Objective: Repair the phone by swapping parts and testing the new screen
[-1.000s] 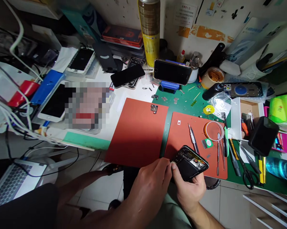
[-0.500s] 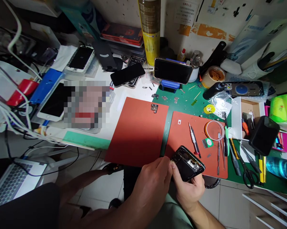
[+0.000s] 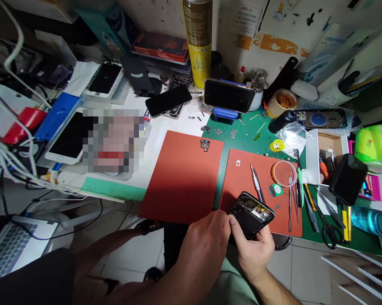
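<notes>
An opened phone (image 3: 249,220) with its inner parts showing is tilted at the front edge of the right red mat (image 3: 241,178). My right hand (image 3: 257,250) is wrapped round its lower right side, the thumb along the near edge. My left hand (image 3: 206,241) has its fingers pinched together at the phone's left corner; whatever is between the fingertips is hidden. On the mat behind the phone lie a silver screwdriver (image 3: 257,182), a tiny white-framed piece (image 3: 238,162) and a round clear ring (image 3: 284,174). A small metal part (image 3: 205,144) rests on the left red mat (image 3: 184,178).
A phone (image 3: 229,95) leans on a blue stand at the back. Scissors (image 3: 332,235) and several tools lie at the right, near a water bottle (image 3: 372,222). Another person's leg (image 3: 114,241) shows at lower left, by a laptop (image 3: 19,245).
The phone has risen slightly and turned a little in my right hand, showing more of its inside. My left fingers remain at its corner. The whole view has shifted slightly.
</notes>
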Demonstrator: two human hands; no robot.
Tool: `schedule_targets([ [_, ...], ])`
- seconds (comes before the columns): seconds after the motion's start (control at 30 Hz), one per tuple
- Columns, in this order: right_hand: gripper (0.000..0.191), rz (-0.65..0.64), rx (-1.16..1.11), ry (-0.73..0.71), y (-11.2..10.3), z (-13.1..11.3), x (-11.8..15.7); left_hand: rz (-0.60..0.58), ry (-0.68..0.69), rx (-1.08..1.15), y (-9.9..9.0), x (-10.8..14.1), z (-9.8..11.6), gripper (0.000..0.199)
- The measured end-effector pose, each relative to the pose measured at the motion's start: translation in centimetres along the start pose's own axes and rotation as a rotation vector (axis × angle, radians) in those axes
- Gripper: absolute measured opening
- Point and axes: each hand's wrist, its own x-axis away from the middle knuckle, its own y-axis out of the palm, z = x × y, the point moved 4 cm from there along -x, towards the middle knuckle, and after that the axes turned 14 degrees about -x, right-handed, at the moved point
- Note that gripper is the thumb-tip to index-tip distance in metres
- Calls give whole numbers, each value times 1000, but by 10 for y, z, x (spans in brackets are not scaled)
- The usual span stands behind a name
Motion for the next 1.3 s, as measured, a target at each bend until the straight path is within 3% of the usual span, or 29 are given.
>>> schedule_targets([
  [0.33,33,110,-184,107,3,-11,5,230,27,-18,1,17,11,11],
  [0.6,40,165,-223,170,-6,8,15,246,68,-8,-5,20,13,12],
  [1.07,42,151,-206,117,-14,18,21,293,139,-2,-9,19,15,18],
  [1.3,53,289,-222,176,-9,13,29,331,182,4,6,36,9,23],
])
